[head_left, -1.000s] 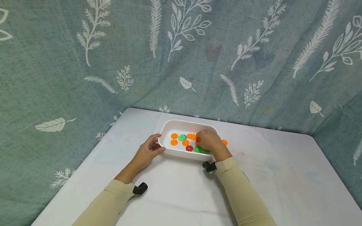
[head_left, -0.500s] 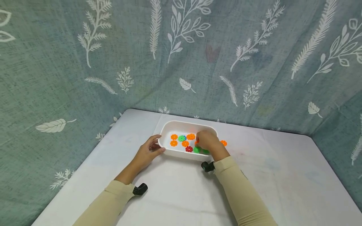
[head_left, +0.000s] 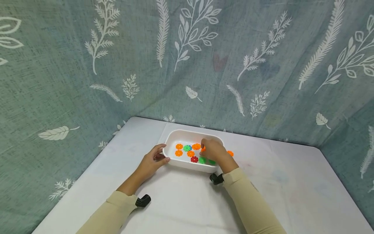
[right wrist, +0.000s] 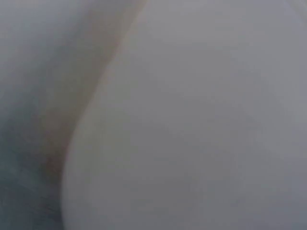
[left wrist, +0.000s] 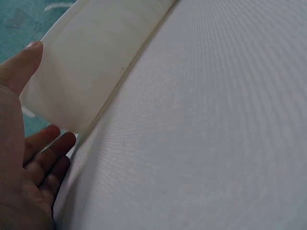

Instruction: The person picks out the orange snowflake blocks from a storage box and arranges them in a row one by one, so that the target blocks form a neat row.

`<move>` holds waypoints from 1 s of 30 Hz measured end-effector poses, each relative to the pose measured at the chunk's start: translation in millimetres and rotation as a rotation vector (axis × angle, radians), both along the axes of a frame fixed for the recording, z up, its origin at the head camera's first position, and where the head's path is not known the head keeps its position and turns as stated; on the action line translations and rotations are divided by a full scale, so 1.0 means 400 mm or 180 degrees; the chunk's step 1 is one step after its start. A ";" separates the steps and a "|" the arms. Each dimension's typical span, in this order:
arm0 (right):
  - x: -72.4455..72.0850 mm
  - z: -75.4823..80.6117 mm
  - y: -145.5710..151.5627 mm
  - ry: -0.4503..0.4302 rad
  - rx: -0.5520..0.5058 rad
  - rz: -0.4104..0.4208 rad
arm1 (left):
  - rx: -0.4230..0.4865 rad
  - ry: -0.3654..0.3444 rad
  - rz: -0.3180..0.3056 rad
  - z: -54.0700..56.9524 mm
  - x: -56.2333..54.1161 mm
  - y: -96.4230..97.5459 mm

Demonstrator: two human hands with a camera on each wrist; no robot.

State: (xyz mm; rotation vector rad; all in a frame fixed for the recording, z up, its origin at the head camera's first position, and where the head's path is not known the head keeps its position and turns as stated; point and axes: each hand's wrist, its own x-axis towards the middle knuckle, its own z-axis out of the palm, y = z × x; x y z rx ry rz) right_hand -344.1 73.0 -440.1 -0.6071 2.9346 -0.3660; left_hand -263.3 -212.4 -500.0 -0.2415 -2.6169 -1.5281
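A white plastic tub (head_left: 187,165) stands on the table, holding several flower-shaped plastic discs. My left hand (head_left: 150,164) holds its left end, thumb at the near rim and fingers round the corner; the left wrist view shows the thumb (left wrist: 24,67) against the tub wall (left wrist: 91,62). My right hand (head_left: 214,150) reaches inside at the right, fingertips pinching an orange flower disc (head_left: 203,150) that they partly cover. Around it lie a red disc (head_left: 194,159), a green disc (head_left: 202,160) and an orange disc (head_left: 191,153). Only the blurred tub wall (right wrist: 192,120) fills the right wrist view.
A white cloth (head_left: 280,188) covers the table. One orange disc (head_left: 230,153) lies outside the tub, to its right. A patterned green-grey curtain (head_left: 163,84) hangs behind the table and along the left side. Black wrist devices (head_left: 143,201) are worn on both arms.
The whole view has tilted slightly, so everything sits lower in it. My right fingers have shifted a little over the orange disc; the left hand keeps its place on the tub.
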 end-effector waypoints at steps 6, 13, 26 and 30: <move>0.001 0.024 0.013 0.0056 -0.0507 0.0135 | -0.0028 0.0015 -0.0019 0.000 -0.005 -0.005; -0.001 0.074 0.038 -0.0412 -0.1589 -0.0095 | -0.0030 0.0106 -0.0048 0.025 -0.034 -0.010; 0.015 0.064 0.104 -0.0731 -0.2394 -0.0388 | 0.0016 -0.0023 0.0002 0.006 -0.015 -0.003; 0.028 0.064 0.125 -0.0763 -0.2595 -0.0447 | 0.0027 0.0000 -0.0027 -0.001 -0.009 0.000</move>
